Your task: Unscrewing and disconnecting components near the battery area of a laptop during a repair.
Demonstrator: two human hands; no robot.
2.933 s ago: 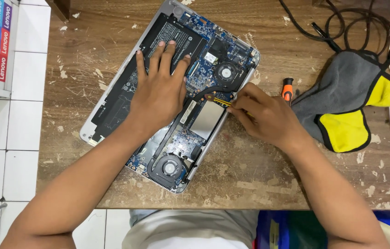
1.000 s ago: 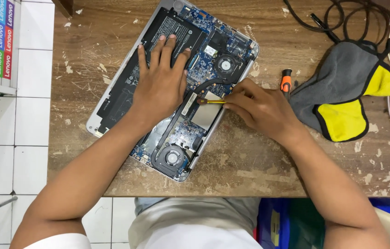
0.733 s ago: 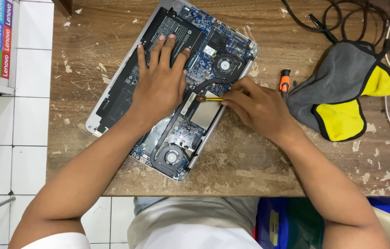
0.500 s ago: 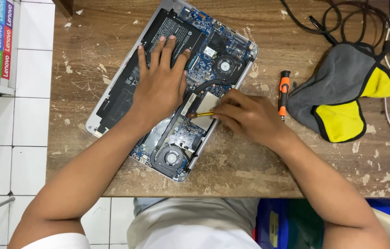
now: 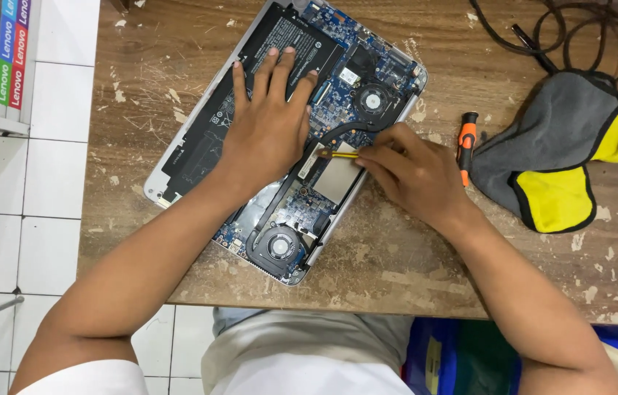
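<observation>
An opened laptop [image 5: 199, 146] lies bottom-up and diagonal on a worn wooden table [image 5: 411, 256], its black battery, blue circuit board and two round fans exposed. My left hand [image 5: 269, 121] rests flat on the battery with fingers spread. My right hand [image 5: 415, 172] pinches a thin yellow tool [image 5: 340, 154] whose tip touches the board beside the silver metal plate [image 5: 338, 179] at the laptop's right edge.
An orange-and-black screwdriver [image 5: 465, 145] lies right of my right hand. A grey-and-yellow cloth [image 5: 565, 157] sits beyond it, with black cables [image 5: 565, 36] at the back right. A shelf edge with coloured labels [image 5: 9, 55] stands at the far left over tiled floor.
My right hand slid left off the screwdriver's side, carrying the yellow tool toward the board's middle. The screwdriver now lies fully uncovered. My left hand stayed on the battery.
</observation>
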